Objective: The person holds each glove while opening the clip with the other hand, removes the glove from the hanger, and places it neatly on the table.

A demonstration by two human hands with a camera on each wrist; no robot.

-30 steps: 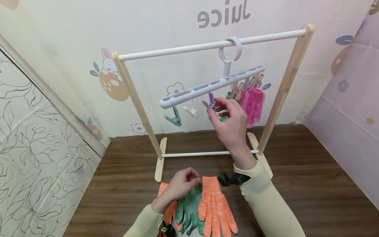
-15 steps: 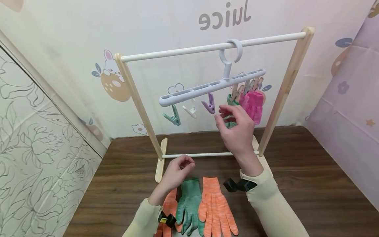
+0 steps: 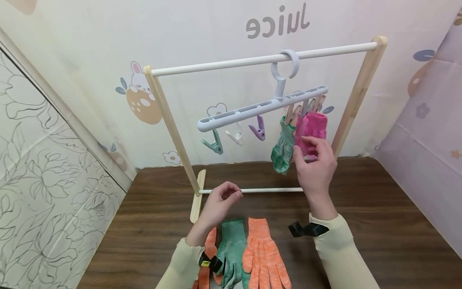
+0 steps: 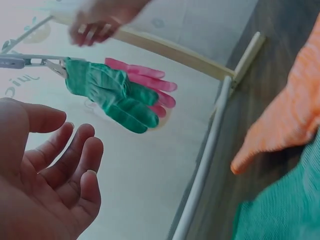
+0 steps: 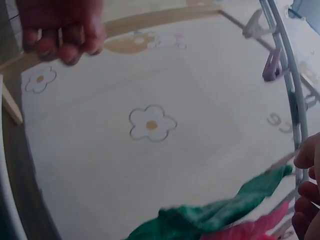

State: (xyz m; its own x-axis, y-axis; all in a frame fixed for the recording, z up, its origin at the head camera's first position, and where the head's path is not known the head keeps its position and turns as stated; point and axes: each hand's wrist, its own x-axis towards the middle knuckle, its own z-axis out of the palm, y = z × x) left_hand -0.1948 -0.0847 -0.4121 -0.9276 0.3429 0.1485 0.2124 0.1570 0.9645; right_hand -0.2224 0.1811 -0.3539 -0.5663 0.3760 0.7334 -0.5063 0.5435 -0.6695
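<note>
My right hand [image 3: 317,170] is raised in front of the hanging pink glove [image 3: 315,124], fingers loosely bent and holding nothing; I cannot tell whether it touches the glove. Just left of it a green glove [image 3: 283,146] dangles from clothespins on a pale grey hanger [image 3: 238,116]. Purple [image 3: 258,129], white [image 3: 236,135] and green [image 3: 214,143] clothespins hang bare along the hanger's left part. Low by the rack's bottom bar hovers my left hand [image 3: 218,202], loosely curled around nothing. Below it on the table lie a green glove [image 3: 232,241] and an orange glove [image 3: 265,253].
A wooden rack with a white top rail [image 3: 223,63] carries the hanger. Another orange glove [image 3: 211,243] lies partly beneath the left wrist's camera band. Patterned cloth [image 3: 216,24] stands behind the dark wooden table [image 3: 151,224].
My right hand has let go of the purple clothespin and moved right and down towards the hanging gloves. My left hand has lifted off the green glove on the table.
</note>
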